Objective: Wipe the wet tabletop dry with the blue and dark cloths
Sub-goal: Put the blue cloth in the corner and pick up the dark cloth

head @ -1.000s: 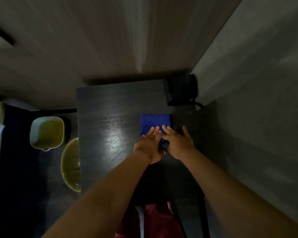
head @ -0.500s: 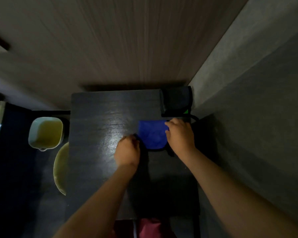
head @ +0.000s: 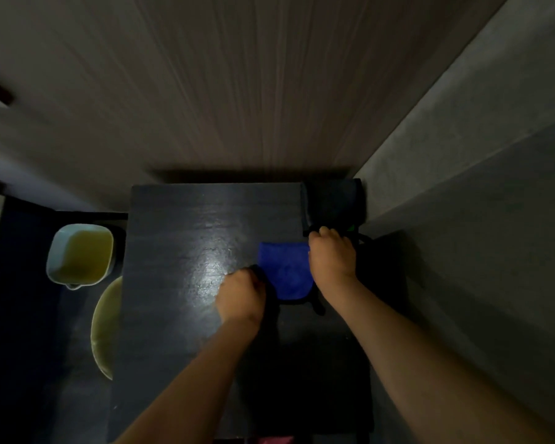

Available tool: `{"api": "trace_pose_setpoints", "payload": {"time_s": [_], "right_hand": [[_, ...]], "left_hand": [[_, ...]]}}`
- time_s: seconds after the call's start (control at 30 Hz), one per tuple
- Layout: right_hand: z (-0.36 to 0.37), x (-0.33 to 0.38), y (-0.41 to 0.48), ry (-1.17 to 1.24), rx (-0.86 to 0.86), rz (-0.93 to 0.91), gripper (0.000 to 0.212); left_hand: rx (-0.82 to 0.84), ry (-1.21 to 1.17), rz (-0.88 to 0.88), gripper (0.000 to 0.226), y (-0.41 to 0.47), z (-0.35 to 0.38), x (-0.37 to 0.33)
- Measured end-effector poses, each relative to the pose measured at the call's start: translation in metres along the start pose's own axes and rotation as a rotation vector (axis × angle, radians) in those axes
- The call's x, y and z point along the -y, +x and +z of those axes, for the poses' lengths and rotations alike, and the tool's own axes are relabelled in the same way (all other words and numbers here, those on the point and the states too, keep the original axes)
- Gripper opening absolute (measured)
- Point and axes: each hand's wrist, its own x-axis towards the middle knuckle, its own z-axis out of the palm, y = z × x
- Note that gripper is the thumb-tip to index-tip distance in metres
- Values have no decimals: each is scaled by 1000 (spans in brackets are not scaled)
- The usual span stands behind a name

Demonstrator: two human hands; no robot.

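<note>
The room is dim, and a small dark table [head: 180,225] stands pushed into the corner where a pale wood-grain wall meets a grey one. A glossy patch on its top catches the light just left of the person's hands. The blue cloth [head: 285,270] lies on the table right of centre, between the two hands. The left hand [head: 241,294] is curled into a fist at the cloth's near-left corner, fingers tucked under, seemingly pinching dark fabric there; the dark cloth [head: 316,304] shows only as a black fringe along the blue one's near edge, hard to tell from the tabletop. The right hand [head: 332,257] is closed too, knuckles up, pressing on the blue cloth's right edge, its fingertips at the far-right corner. Beyond that hand, in the far right corner of the table, sits a black boxy object [head: 332,203]. Off the table's left side a pale square tub [head: 79,253] holds yellowish liquid, and nearer, a round yellowish basin [head: 104,328] peeks out from under the table edge.
</note>
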Motion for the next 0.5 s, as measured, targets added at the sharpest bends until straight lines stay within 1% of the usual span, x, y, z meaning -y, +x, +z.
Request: {"api": "trace_pose_setpoints", "payload": {"time_s": [0.1,0.2,0.3,0.43,0.5], "right_hand": [[-9,-6,-2,106,22,40,20],[-21,-11,-6,260,57,146,16],[-36,-21,0,349,60,220,12],[-74,-33,17,318,32,259,22],[-96,-31,26,257,2,275,29]], "left_hand": [[-5,-14,29,18,-2,-1,-2],[2,-64,46,16,-2,-4,-7],[18,-150,58,14,-1,-8,-21],[-11,-238,94,14,4,-14,-51],[1,-286,101,17,7,-17,-68]]}}
